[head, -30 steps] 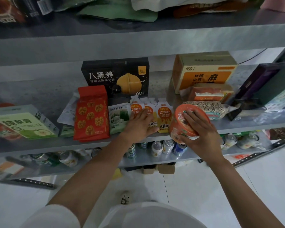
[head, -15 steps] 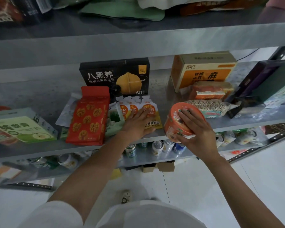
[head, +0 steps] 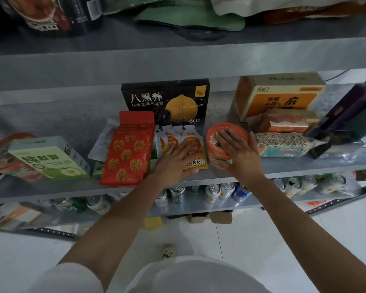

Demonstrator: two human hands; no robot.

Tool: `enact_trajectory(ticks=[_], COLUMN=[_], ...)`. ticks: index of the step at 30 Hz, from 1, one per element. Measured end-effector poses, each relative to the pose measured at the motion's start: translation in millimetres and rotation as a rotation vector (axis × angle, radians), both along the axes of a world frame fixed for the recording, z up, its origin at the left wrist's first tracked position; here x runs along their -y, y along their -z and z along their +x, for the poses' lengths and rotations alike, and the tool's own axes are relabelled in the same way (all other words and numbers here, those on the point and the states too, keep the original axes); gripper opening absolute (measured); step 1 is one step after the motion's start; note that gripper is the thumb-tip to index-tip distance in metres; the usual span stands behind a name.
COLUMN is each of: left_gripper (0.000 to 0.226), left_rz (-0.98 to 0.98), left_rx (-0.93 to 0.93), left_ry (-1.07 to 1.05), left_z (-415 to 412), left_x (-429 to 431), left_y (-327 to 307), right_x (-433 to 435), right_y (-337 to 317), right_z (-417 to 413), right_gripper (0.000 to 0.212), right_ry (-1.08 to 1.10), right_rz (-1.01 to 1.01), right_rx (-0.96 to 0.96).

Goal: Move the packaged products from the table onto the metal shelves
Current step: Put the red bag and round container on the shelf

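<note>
Several pouches [head: 195, 163] lie under flat left hand [head: 175, 159]; right hand's [head: 239, 157] fingers [head: 226, 140] clasp orange tub [head: 215, 144].

White short-sleeved top [head: 190, 275], bare forearms [head: 112, 220].

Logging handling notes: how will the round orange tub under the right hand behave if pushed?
The round orange tub sits tilted, so it may roll or tip once released. Its wall looks undented under the right hand, so probably stiff. Near the grey metal shelf edge, a push could drop it.
</note>
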State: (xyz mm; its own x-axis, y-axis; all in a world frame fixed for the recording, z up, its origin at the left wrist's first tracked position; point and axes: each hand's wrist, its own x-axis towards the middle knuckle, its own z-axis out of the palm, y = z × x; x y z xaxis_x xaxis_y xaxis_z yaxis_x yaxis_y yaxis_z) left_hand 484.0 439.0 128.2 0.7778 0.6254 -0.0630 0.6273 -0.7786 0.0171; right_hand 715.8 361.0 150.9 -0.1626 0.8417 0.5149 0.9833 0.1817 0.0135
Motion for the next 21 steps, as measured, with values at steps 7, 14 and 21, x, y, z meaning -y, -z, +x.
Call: enact_trajectory(ticks=[7,14,21], left_gripper=[0.051,0.064,0.071], left_rz=[0.342,0.126,0.065], left_rx=[0.270,0.279,0.207], left_ry=[-0.339,-0.434,-0.485], left_z=[-65.0,-105.3,-102.4], left_x=[12.9,9.9,-25.6], left_y=[-29.9,-21.3,-26.0], right_x=[-10.7,-17.6,-19.3], right_y=[-1.6,-3.3,-5.5], right_z=[1.5,-4.6,-6.2], right_gripper=[0.066,0.065,0.068], right_ry=[0.012,0.052,0.081], right_rz=[0.001,-0.045,-0.124], right_rx=[-0.006,-0.041,-0.049])
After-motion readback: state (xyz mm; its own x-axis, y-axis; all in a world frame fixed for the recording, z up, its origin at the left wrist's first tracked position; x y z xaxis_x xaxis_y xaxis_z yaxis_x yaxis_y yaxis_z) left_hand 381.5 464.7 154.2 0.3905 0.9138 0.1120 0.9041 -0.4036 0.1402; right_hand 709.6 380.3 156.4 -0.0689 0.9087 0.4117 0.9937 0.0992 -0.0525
